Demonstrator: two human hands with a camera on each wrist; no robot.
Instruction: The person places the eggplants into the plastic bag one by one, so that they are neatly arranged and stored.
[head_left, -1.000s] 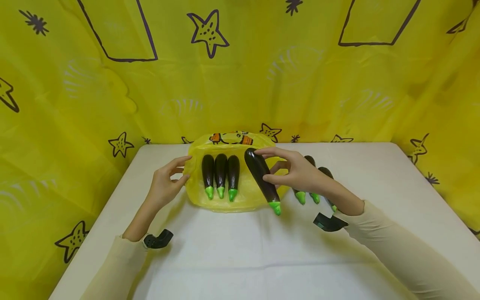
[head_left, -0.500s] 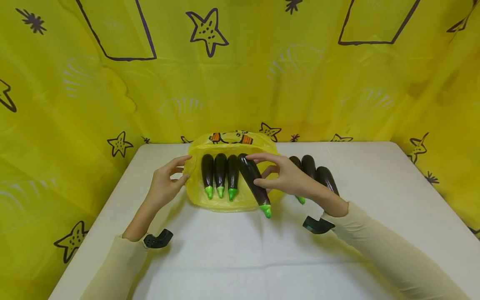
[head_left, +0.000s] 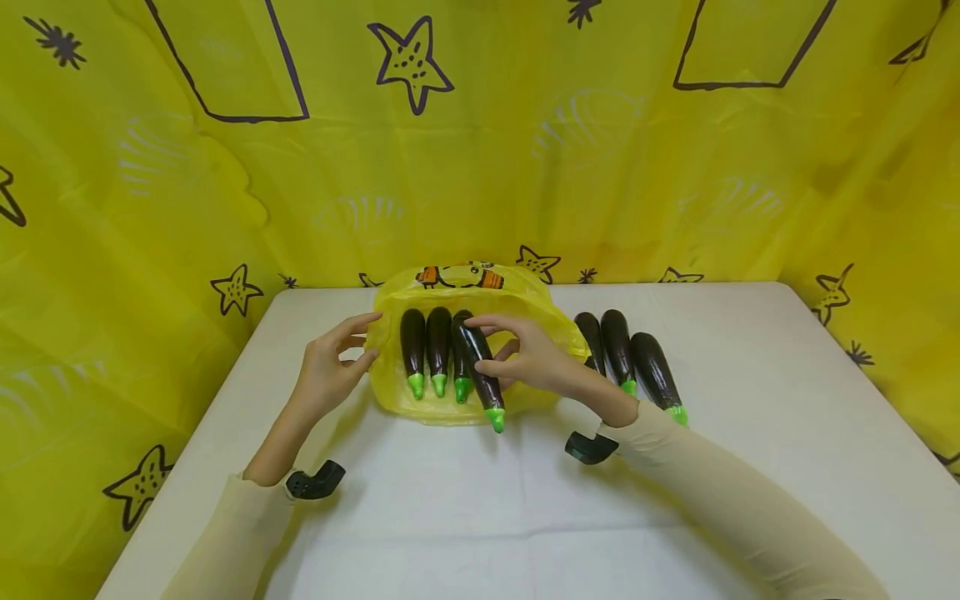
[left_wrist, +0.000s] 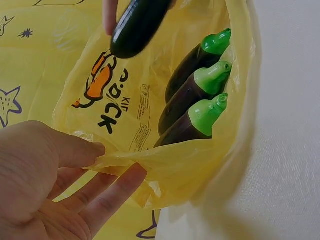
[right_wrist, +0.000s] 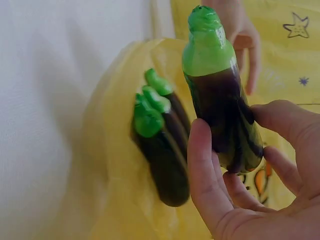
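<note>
1. left hand [head_left: 334, 360] pinches the rim of the yellow plastic bag [head_left: 386, 377] between thumb and fingers.
2. right hand [head_left: 536, 358] grips a glossy eggplant [head_left: 488, 388], tilted over the bag's mouth, green end on the near side.
3. three bagged eggplants [head_left: 438, 346] lie side by side; three loose eggplants [head_left: 617, 346] lie on the white table [head_left: 420, 517], right of the bag.
4. the step looks like bagging a fourth; lowering it beside the row, with the rim held open, seems called for.
</note>
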